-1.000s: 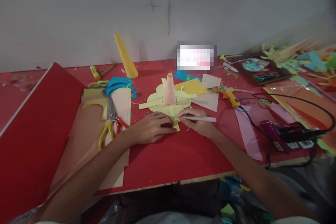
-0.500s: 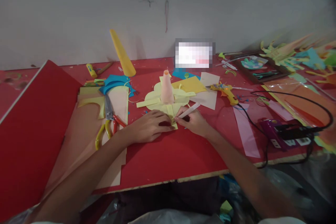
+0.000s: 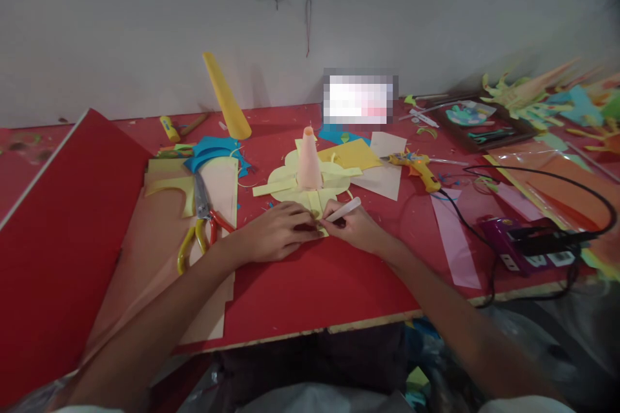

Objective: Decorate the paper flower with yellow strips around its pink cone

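On the bench (image 3: 310, 290) your cone (image 3: 309, 168) stands upon scalloped paper (image 3: 340, 188), the front strip (image 3: 314, 202) seems unfinished, your right hand (image 3: 362, 230) has fingers closed around the pen (image 3: 347, 209), and whether your bent left hand (image 3: 275, 232) grips, I cannot tell.

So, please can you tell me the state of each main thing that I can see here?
Right hand: closed on white pen
Left hand: palm down, fingers bent
White pen: tilted, held
Peach paper cone: upright, top open
Yellow paper flower: flat under the peach cone
Tall yellow cone: wide end down, tilted
Scissors: lying down, blades nearly together
Glue gun: lying down, orange light showing
Screen: blurred, cannot tell
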Action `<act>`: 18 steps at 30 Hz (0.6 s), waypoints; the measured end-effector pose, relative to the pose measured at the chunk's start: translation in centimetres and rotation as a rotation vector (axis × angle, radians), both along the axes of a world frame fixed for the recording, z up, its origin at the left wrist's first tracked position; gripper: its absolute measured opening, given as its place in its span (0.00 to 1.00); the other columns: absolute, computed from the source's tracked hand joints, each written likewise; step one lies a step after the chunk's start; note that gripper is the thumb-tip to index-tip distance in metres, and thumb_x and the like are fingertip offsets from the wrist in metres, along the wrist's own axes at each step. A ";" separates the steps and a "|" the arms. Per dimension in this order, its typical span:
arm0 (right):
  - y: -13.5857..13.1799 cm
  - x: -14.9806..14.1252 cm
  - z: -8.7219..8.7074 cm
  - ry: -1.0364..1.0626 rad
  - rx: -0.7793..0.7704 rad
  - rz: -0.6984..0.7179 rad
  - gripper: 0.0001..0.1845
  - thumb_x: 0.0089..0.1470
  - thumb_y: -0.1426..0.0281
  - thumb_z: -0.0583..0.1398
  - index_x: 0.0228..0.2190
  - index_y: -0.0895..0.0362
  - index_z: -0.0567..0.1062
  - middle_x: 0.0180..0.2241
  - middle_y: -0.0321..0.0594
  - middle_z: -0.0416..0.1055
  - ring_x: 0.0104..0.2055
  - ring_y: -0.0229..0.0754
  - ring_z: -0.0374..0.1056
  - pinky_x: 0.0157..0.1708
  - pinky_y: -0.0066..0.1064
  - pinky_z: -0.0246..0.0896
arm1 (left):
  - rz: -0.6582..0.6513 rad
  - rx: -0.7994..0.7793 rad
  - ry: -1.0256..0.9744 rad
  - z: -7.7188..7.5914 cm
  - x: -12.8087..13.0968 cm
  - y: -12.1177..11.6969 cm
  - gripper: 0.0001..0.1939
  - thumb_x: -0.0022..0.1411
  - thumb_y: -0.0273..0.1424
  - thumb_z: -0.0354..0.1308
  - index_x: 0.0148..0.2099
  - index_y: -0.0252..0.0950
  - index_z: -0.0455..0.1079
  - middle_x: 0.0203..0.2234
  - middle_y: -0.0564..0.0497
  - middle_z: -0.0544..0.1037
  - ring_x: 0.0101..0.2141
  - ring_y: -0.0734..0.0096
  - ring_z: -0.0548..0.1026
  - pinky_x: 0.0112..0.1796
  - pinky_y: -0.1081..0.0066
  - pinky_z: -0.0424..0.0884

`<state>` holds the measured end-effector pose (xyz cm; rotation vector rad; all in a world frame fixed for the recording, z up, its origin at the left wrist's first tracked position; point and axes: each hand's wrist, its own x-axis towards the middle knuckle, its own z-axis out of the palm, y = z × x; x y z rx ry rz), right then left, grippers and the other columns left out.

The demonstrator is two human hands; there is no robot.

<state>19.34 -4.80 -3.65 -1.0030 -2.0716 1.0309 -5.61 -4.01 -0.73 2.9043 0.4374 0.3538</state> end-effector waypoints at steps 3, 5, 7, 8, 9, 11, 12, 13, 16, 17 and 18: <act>0.0 0.0 0.1 -0.005 0.012 -0.018 0.10 0.61 0.70 0.59 0.28 0.54 0.66 0.24 0.30 0.62 0.26 0.35 0.56 0.28 0.30 0.49 | -0.001 -0.006 -0.008 0.0 0.0 0.0 0.21 0.69 0.26 0.55 0.62 0.41 0.71 0.51 0.43 0.77 0.55 0.55 0.71 0.56 0.53 0.69; 0.0 0.1 0.1 -0.003 0.010 -0.026 0.10 0.60 0.71 0.59 0.27 0.54 0.65 0.23 0.30 0.61 0.25 0.35 0.55 0.27 0.30 0.49 | -0.001 -0.010 -0.013 -0.1 0.0 0.0 0.22 0.69 0.26 0.55 0.63 0.42 0.71 0.51 0.43 0.77 0.56 0.55 0.70 0.57 0.54 0.69; 0.0 0.1 0.2 -0.009 0.010 -0.029 0.10 0.59 0.71 0.60 0.27 0.53 0.65 0.23 0.30 0.61 0.25 0.35 0.55 0.27 0.30 0.49 | 0.001 -0.012 -0.010 -0.1 0.0 0.0 0.21 0.70 0.27 0.55 0.63 0.43 0.71 0.51 0.43 0.77 0.56 0.56 0.70 0.57 0.54 0.69; 0.0 0.1 0.2 -0.011 0.010 -0.031 0.10 0.59 0.71 0.60 0.27 0.53 0.65 0.23 0.30 0.61 0.25 0.36 0.55 0.27 0.30 0.49 | 0.002 -0.013 -0.008 -0.1 0.0 0.0 0.21 0.70 0.27 0.54 0.63 0.43 0.71 0.51 0.43 0.77 0.56 0.56 0.70 0.57 0.55 0.69; 0.1 0.1 0.2 -0.011 0.012 -0.036 0.10 0.59 0.70 0.60 0.27 0.53 0.65 0.23 0.30 0.61 0.25 0.36 0.56 0.27 0.30 0.49 | 0.004 -0.014 -0.009 -0.1 0.0 0.0 0.21 0.70 0.27 0.54 0.63 0.43 0.71 0.51 0.43 0.77 0.56 0.56 0.70 0.57 0.55 0.69; 0.1 0.1 0.3 -0.002 0.011 -0.035 0.10 0.60 0.69 0.60 0.27 0.53 0.66 0.23 0.31 0.62 0.25 0.36 0.56 0.27 0.30 0.50 | 0.003 -0.020 -0.014 0.0 0.0 0.0 0.21 0.70 0.27 0.54 0.63 0.44 0.71 0.51 0.43 0.77 0.56 0.56 0.70 0.57 0.55 0.69; 0.1 0.2 0.3 0.004 0.006 -0.029 0.10 0.60 0.68 0.60 0.27 0.53 0.66 0.23 0.31 0.63 0.25 0.36 0.56 0.27 0.30 0.50 | 0.003 -0.024 -0.017 0.0 0.0 0.0 0.21 0.70 0.27 0.54 0.63 0.44 0.71 0.51 0.43 0.77 0.56 0.56 0.71 0.57 0.55 0.69; 0.1 0.2 0.3 0.011 0.000 -0.020 0.10 0.60 0.67 0.60 0.27 0.54 0.67 0.23 0.31 0.63 0.25 0.36 0.57 0.27 0.30 0.50 | 0.003 -0.028 -0.018 0.0 0.0 0.0 0.21 0.70 0.27 0.55 0.63 0.44 0.71 0.51 0.43 0.77 0.56 0.56 0.71 0.57 0.55 0.69; 0.0 0.2 0.3 0.031 -0.028 0.015 0.11 0.61 0.65 0.60 0.27 0.54 0.68 0.24 0.33 0.66 0.27 0.36 0.58 0.28 0.30 0.51 | 0.001 -0.036 -0.008 0.0 0.0 0.0 0.20 0.71 0.28 0.54 0.63 0.43 0.71 0.51 0.43 0.77 0.56 0.57 0.70 0.57 0.55 0.69; 0.0 0.2 0.4 0.039 -0.039 0.023 0.12 0.61 0.64 0.61 0.27 0.54 0.69 0.24 0.33 0.66 0.27 0.36 0.58 0.28 0.30 0.52 | 0.001 -0.037 -0.002 0.0 0.0 0.0 0.20 0.71 0.28 0.53 0.62 0.43 0.71 0.51 0.43 0.76 0.55 0.57 0.70 0.57 0.56 0.69; 0.0 0.2 0.4 0.046 -0.050 0.030 0.12 0.61 0.63 0.61 0.27 0.54 0.69 0.24 0.33 0.66 0.27 0.36 0.59 0.28 0.30 0.52 | 0.001 -0.036 0.002 0.0 0.0 0.0 0.20 0.72 0.28 0.52 0.62 0.43 0.71 0.51 0.43 0.76 0.55 0.57 0.70 0.57 0.56 0.68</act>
